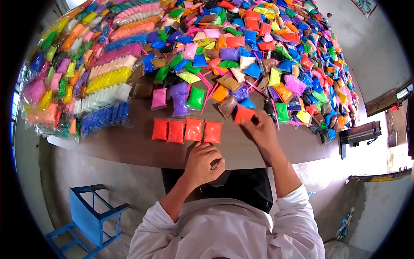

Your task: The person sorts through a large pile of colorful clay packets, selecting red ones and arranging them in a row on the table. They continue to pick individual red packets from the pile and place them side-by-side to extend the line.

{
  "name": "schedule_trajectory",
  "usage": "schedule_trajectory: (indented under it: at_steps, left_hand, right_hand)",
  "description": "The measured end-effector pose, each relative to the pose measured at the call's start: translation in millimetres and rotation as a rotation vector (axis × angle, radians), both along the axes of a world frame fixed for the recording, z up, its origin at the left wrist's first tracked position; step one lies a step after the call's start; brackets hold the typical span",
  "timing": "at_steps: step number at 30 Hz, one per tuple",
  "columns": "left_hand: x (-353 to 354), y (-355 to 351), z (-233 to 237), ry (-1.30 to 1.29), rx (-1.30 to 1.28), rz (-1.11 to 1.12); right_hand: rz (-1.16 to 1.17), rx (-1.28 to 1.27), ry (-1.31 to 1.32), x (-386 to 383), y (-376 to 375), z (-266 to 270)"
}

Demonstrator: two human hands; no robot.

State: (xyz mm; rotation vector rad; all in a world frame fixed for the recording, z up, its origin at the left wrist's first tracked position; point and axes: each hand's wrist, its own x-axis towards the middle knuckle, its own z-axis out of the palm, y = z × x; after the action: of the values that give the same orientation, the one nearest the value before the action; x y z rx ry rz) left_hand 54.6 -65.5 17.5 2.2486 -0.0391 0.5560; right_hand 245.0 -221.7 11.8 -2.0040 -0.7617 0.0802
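Note:
My right hand (261,131) pinches a small red packet (244,115) between thumb and fingers, raised by the front of the big heap. My left hand (203,163) rests at the table's near edge, its fingers curled in with nothing visible in them. Its knuckles are just below a row of several red packets (194,129) lying side by side. Behind that row are a pink packet (158,99), purple packets (179,101) and a green packet (196,98). A brown packet (227,106) and a blue one lie close to the held packet.
A large heap of mixed coloured packets (233,54) covers the back and right of the brown table (138,149). Bagged rows of packets sorted by colour (110,80) stand at left. Pink sticks (208,93) lie among the loose packets. A blue stool (92,216) is on the floor at lower left.

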Motion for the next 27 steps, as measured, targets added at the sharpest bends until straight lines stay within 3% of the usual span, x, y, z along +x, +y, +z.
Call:
schedule_trajectory:
  at_steps: [2, 5, 6, 8, 9, 15, 22, 25, 27]
  left_hand:
    - [1, -1, -2, -0.001, 0.000, 0.010]
    - [2, -1, -4, -0.037, -0.021, 0.021]
    - [1, -1, -3, -0.036, -0.029, 0.019]
    - [0, -1, -1, -0.033, -0.039, 0.020]
    - [0, 0, 0, -0.018, -0.038, 0.008]
    - [0, 4, 6, 0.029, -0.100, -0.043]
    - [-4, 10, 2, 0.107, -0.081, -0.071]
    - [-1, 5, -1, 0.052, -0.094, -0.035]
    - [-2, 3, 0, 0.046, -0.094, -0.026]
  right_hand:
    - [0.058, 0.049, 0.051, 11, 5, 3]
    - [0.112, 0.227, 0.415, 7, 3, 10]
    - [0.115, 0.224, 0.417, -3, 0, 18]
    - [0.042, 0.222, 0.733, -27, -8, 42]
    - [0.128, 0.157, 0.762, -27, -20, 28]
    - [0.301, 0.317, 0.804, -82, -25, 3]
    - [0.299, 0.421, 0.919, -92, -13, 13]
    - [0.222, 0.225, 0.844, -81, -15, 17]
    - [0.191, 0.073, 0.600, -62, -17, 8]
